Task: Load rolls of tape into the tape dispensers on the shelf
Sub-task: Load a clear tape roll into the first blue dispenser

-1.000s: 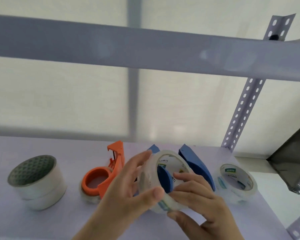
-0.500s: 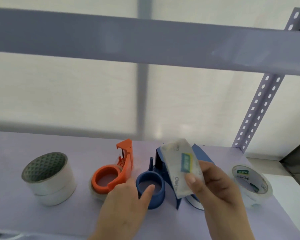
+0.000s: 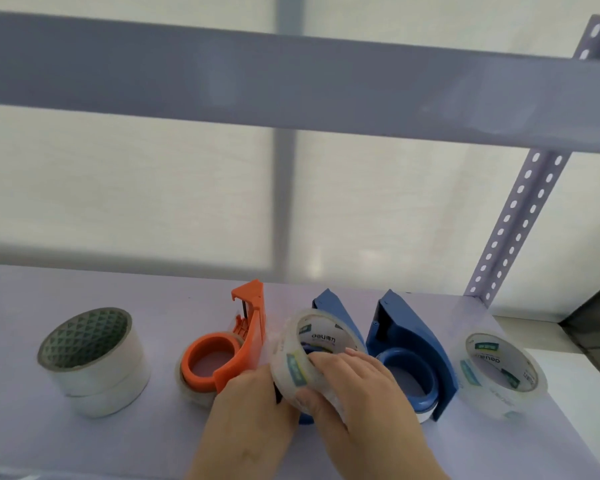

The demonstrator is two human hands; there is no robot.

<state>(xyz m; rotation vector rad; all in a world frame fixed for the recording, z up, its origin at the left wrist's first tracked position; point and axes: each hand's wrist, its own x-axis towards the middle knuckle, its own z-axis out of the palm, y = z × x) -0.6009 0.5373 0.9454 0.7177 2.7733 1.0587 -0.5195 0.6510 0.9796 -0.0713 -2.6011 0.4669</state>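
Hands (image 3: 357, 389) grip glossy clear tape ring (image 3: 297, 362) (round).

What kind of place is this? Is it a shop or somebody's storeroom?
Probably a storeroom or workroom, not certainly. The pale purple metal shelf hangs on a perforated steel upright, like storage racking, and it holds only packing gear: clear tape rolls and an orange plastic tape dispenser.

I see an orange dispenser (image 3: 238, 344); two blue dispensers (image 3: 409, 348); a clear roll (image 3: 300, 362) with green-and-yellow labels; a white roll (image 3: 94, 362) with dark triangle-patterned core; a lilac shelf (image 3: 49, 434).
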